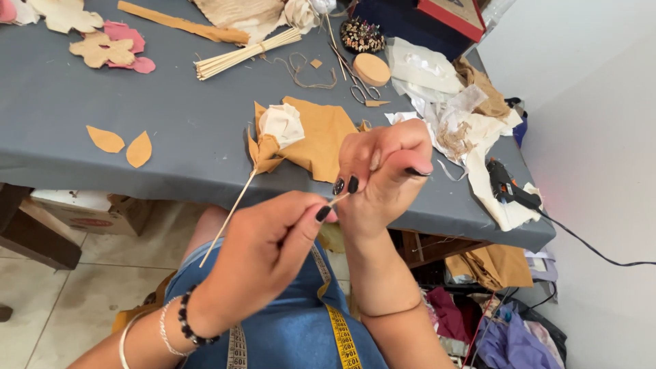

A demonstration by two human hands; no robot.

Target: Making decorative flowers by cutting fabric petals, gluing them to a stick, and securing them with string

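- Cream thread or a thin strip runs between the two hands just below the bench edge; it is too fine to tell which.
- Left hand is closed, its thumb and forefinger pinching the near end of that strip; nothing else shows in its grip.
- Right hand is curled shut at about 2 o'clock from the left hand, its fingers pinching the far end.
- At 11 o'clock from the right hand, the fabric flower lies on the bench, cream petals wrapped in tan cloth, on a thin wooden stick that hangs over the edge towards the lap. Whether the stick touches the left hand cannot be told.
- Judged from its look, the flower is light and soft, easily crushed; the stick seems stiff but slender and likely to snap if bent, so the best hold would be on the stick just under the bloom.
- A tan cloth piece lies under the flower; two leaf cut-outs at 9 o'clock, scissors at 1 o'clock, a glue gun at 3 o'clock.
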